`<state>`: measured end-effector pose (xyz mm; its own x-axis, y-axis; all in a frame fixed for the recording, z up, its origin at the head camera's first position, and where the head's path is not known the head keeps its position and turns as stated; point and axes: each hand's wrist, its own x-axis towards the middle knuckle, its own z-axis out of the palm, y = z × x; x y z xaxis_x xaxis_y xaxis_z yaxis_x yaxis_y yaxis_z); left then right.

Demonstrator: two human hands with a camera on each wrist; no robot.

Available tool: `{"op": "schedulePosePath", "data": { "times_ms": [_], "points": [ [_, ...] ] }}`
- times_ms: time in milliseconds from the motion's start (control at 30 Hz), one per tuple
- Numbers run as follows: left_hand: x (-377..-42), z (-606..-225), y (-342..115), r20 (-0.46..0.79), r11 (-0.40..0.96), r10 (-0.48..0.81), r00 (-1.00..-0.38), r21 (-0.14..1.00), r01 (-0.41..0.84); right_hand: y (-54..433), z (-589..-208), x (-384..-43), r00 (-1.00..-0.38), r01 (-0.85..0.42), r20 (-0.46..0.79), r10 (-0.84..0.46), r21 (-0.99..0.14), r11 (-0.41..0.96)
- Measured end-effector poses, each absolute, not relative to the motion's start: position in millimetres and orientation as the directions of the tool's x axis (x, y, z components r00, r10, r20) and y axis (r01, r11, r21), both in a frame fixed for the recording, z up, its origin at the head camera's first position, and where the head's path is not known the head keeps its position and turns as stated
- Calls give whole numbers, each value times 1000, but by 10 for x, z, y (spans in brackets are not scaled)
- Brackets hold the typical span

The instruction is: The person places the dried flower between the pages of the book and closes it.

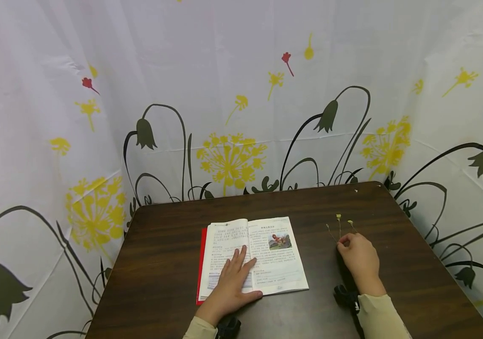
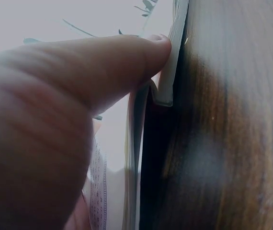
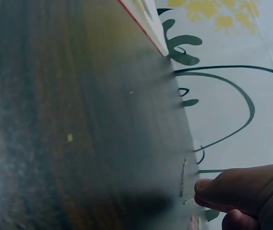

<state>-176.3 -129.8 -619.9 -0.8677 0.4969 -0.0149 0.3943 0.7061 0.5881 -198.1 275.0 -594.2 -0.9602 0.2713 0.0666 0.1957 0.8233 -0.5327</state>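
An open book [image 1: 273,268] with printed pages and a red cover edge lies on the dark wooden table [image 1: 161,263]. Across its left page and spine rests my left hand [image 1: 235,282], fingers straight and spread, thumb at the lower edge. In the left wrist view the thumb [image 2: 127,60] lies over the book's page edges [image 2: 167,81]. To the right of the book, my right hand [image 1: 360,261] has its thumb and fingers curled together at the stems of small dried yellow flowers [image 1: 338,216]. One thin stem [image 3: 189,199] meets the thumb tip in the right wrist view.
A white curtain [image 1: 233,56] printed with flowers hangs behind and beside the table. Tiny pale bits [image 1: 356,190] lie near the table's far right corner. Dark wrist cameras [image 1: 345,297] sit at both cuffs.
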Motion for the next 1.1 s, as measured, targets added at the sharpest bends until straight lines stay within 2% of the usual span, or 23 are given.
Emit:
{"op": "schedulePosePath", "data": {
  "times_ms": [700,933,1100],
  "points": [
    [-1788,-6196,-1287,-24,714,488,-872,586,383,2730,-6095,-2055,-963,204,38,266,-542,815],
    [-1784,-6214,-1290,-30,727,464,-886,585,360,2759,-6158,-2036,-956,256,-42,290,-600,758],
    [-1776,-6235,-1289,-61,738,427,-902,599,309,2767,-6163,-1997,-952,257,-44,302,-645,719]
  ]
}}
